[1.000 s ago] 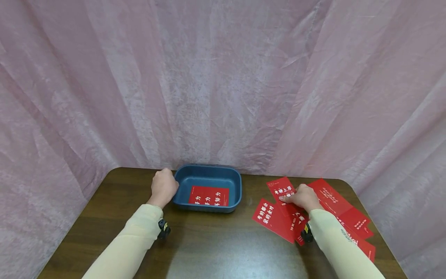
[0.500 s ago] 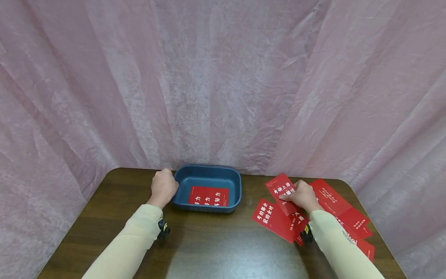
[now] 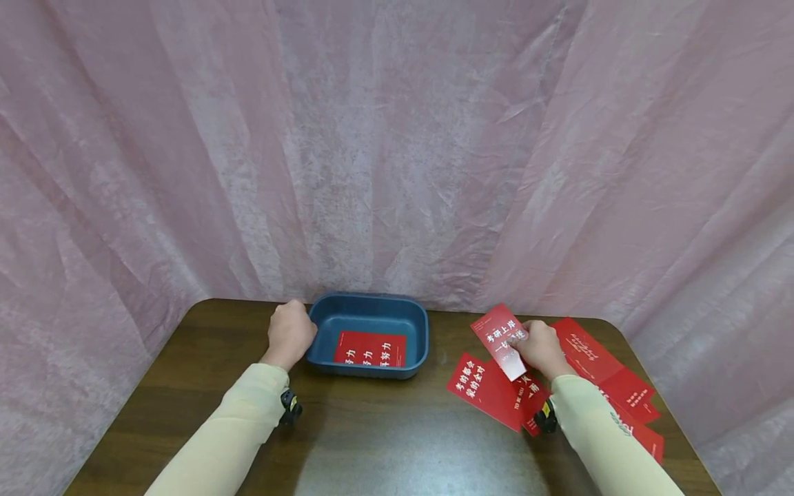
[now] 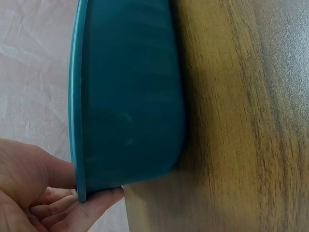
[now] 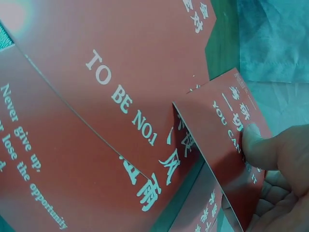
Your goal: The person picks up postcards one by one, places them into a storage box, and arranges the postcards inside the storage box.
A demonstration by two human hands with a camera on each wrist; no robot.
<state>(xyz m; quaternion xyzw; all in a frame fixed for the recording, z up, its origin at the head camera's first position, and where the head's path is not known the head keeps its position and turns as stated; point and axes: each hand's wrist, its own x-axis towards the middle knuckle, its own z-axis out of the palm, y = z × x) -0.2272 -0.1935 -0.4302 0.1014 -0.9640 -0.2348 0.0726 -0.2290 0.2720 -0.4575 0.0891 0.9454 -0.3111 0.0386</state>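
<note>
My left hand (image 3: 291,335) grips the left end of a blue plastic basin (image 3: 372,373). In the left wrist view the thumb lies at the rim and the fingers (image 4: 99,205) curl beneath it. Inside the basin lies a red card (image 3: 360,339) with white characters. Over on the right, my right hand (image 3: 542,350) pinches another red card (image 5: 217,145) with white lettering, its thumb (image 5: 258,147) on the printed face. That card is tilted and lifted at its lower edge above more red cards (image 3: 486,399), one reading "TO BE NO.1".
Further red cards (image 3: 586,355) lie fanned and overlapping at the right side of the brown wooden table (image 3: 384,441), some partly hidden under the right forearm. A pink curtain (image 3: 397,151) hangs right behind the table's back edge.
My right hand has raised the pinched card off the overlapping cards and tilted it, so its lower part now catches the light. The left hand and basin have barely moved.
</note>
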